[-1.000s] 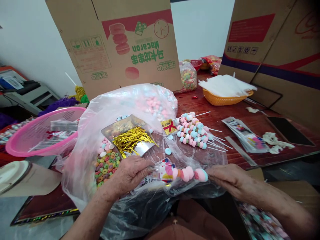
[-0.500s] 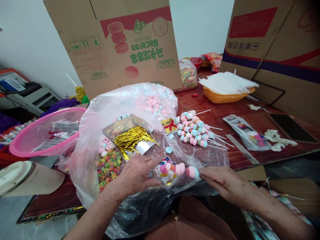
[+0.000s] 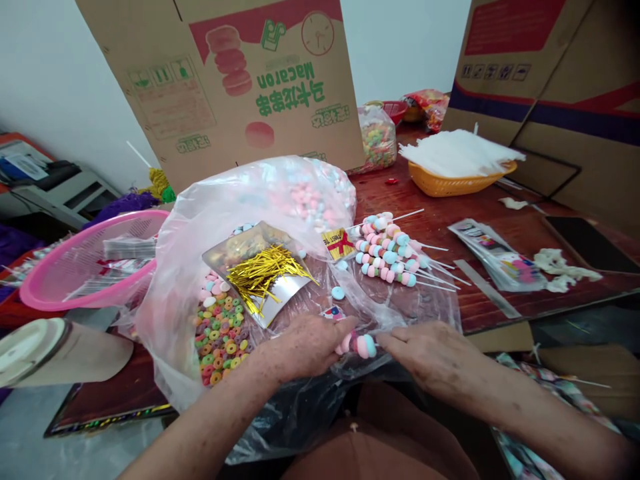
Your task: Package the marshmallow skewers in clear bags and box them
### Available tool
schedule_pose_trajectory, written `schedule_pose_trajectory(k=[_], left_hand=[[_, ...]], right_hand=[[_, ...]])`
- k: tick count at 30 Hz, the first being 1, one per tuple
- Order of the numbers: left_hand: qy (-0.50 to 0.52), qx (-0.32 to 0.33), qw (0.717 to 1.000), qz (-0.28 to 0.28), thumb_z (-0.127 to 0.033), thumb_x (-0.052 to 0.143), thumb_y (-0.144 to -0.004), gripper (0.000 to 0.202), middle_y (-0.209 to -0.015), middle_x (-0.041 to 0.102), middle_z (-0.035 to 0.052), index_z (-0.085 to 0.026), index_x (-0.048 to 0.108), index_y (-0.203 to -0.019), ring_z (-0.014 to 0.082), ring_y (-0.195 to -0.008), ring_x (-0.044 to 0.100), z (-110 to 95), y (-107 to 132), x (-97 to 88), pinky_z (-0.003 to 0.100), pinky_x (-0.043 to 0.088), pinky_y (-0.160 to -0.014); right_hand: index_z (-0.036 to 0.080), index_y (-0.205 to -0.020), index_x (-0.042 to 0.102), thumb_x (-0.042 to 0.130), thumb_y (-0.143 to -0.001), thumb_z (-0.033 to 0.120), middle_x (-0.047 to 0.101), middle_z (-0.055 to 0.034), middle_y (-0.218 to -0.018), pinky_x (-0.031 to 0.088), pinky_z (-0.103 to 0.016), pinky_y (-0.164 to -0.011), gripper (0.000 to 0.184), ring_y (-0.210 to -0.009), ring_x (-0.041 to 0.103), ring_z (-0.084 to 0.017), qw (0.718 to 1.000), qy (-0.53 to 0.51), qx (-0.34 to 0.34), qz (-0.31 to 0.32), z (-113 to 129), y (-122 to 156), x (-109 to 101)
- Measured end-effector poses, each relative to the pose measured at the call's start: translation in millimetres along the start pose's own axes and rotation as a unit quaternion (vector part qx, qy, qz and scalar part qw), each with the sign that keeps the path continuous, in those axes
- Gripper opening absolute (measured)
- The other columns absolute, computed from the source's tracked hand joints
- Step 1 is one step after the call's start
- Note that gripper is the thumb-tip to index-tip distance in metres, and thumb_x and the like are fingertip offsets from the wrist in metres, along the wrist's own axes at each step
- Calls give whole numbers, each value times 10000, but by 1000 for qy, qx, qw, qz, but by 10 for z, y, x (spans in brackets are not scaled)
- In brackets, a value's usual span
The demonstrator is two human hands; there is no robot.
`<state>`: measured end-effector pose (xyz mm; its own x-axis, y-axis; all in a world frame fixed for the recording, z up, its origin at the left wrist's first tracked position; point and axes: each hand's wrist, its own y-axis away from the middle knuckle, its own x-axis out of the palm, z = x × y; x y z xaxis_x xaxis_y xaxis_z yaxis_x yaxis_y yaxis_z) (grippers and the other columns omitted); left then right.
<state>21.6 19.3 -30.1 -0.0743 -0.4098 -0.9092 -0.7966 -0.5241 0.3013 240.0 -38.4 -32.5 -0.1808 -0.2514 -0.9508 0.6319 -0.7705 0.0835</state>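
A skewer of pink and blue marshmallows lies low over the plastic sheet, in front of my body. My left hand is closed over its left part and covers most of a small printed bag. At the skewer's blue end, the fingers of my right hand are pinched together on its stick, which they mostly hide. Finished-looking marshmallow skewers lie piled beyond my hands. One loose blue marshmallow rests nearby. Left of my hands are ring-shaped candies and gold twist ties on a silvery bag.
A large clear bag of marshmallows stands behind. A pink basket and a lidded cup are at left. To the right lie flat printed bags, a phone and a yellow basket of white sticks. Cardboard boxes rise behind.
My left hand has moved right, over the printed bag and onto the skewer. The skewer and my right hand have shifted slightly left. The view has tilted a little.
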Motion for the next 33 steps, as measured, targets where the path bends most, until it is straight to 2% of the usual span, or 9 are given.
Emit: schedule_pose_trajectory(k=[4,7,9,11,13,15,18,27,33], left_hand=[[0,56,998,-9,-191,543,-744,608,-858,687,59,-232,377,-1328,245,-765,639,21,-113,-142,328,466,-703],[124,49,981,-142,-257,731,-600,694,-1059,652,106,-231,492,-1252,305,-985,585,-9,-5,-255,400,429,-867],[282,-52,920,-266,-361,780,-561,523,-1034,659,109,-211,628,-1039,292,-968,592,-122,171,-227,385,445,-858],[492,-215,762,-362,-456,652,-718,280,-654,650,53,-178,626,-687,180,-625,615,-280,380,-77,292,497,-625],[719,-300,577,-243,-539,559,-770,414,-539,607,47,-152,590,-626,137,-419,540,-414,564,144,251,448,-419],[816,-348,409,-212,-498,562,-796,387,-698,673,99,-115,622,-794,149,-493,606,-465,672,347,254,493,-455],[840,-357,281,-295,-390,537,-851,315,-826,687,146,-85,606,-887,177,-660,670,-374,676,490,287,551,-624],[857,-220,126,-449,-358,514,-870,248,-672,661,46,-134,611,-830,184,-650,655,-45,455,427,381,545,-701],[841,-150,175,-489,-359,614,-808,220,-432,495,-55,-154,621,-728,101,-485,555,-155,297,307,354,532,-772]], right_hand=[[178,-831,611,436,-804,85,670,-40,-752,328,-243,-538,200,-640,598,-162,995,-78,59,-10,22,-105,227],[174,-733,599,370,-878,165,640,-27,-672,350,-231,-552,271,-612,570,-143,978,-186,91,-39,9,-144,355],[176,-708,588,353,-897,201,622,-17,-646,352,-226,-547,302,-599,549,-134,966,-237,90,-53,-1,-158,392],[178,-681,573,363,-894,214,605,-11,-628,344,-224,-537,302,-581,531,-129,962,-254,84,-54,-11,-167,400],[180,-658,553,374,-888,215,591,-4,-621,344,-225,-542,294,-574,517,-124,962,-258,75,-47,-18,-173,390],[185,-655,540,381,-887,214,578,5,-619,346,-226,-552,283,-572,504,-122,963,-260,62,-36,-12,-174,366],[188,-671,539,370,-898,222,566,11,-621,346,-225,-556,285,-575,489,-121,962,-270,37,-20,42,-173,317],[186,-642,493,327,-915,252,544,12,-618,333,-217,-523,326,-574,480,-121,956,-291,37,13,339,-205,325],[188,-644,473,325,-911,354,487,23,-587,344,-214,-513,347,-559,452,-116,913,-399,71,-43,621,-288,457]])
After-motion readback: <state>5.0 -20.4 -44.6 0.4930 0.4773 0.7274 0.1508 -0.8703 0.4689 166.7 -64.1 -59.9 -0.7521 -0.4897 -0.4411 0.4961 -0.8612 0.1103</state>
